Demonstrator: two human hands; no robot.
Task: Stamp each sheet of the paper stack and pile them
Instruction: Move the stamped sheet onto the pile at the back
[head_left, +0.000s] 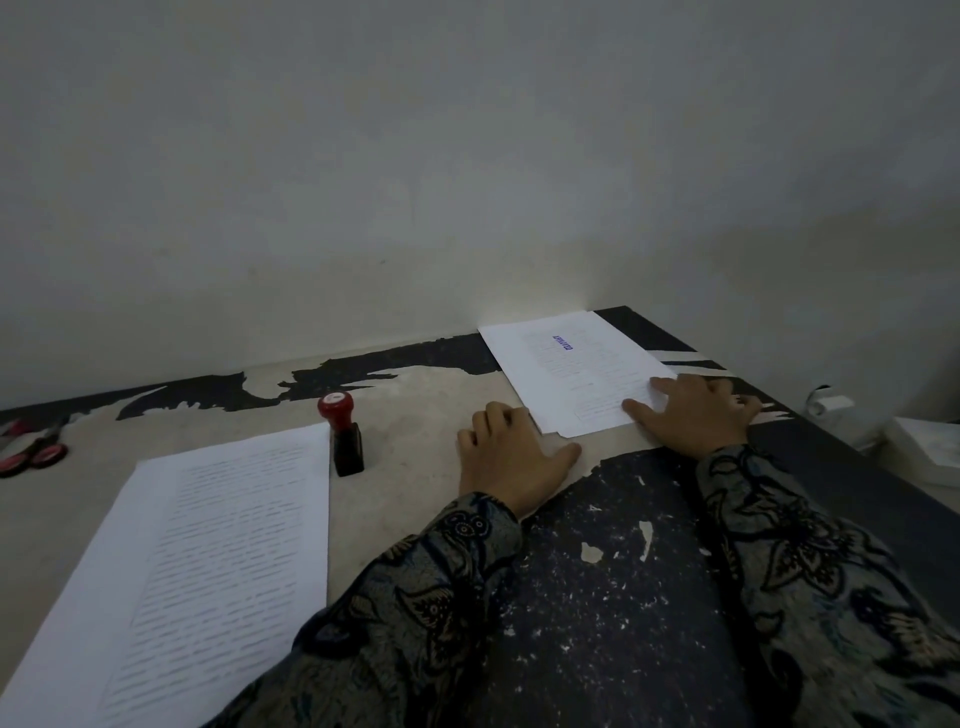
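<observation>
Resting flat-fingered, both hands (514, 457) (691, 415) touch the blue-stamped sheet (571, 369).

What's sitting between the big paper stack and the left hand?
The stamp stands upright between the stack and the left hand, head view.

Left hand (511, 457) lying palm-down, fingers loosely curled, thumb sticking out right. Right hand (693, 415) lying flat, fingers extending leftward. Both forearms wearing dark floral-patterned sleeves (810, 561).
</observation>
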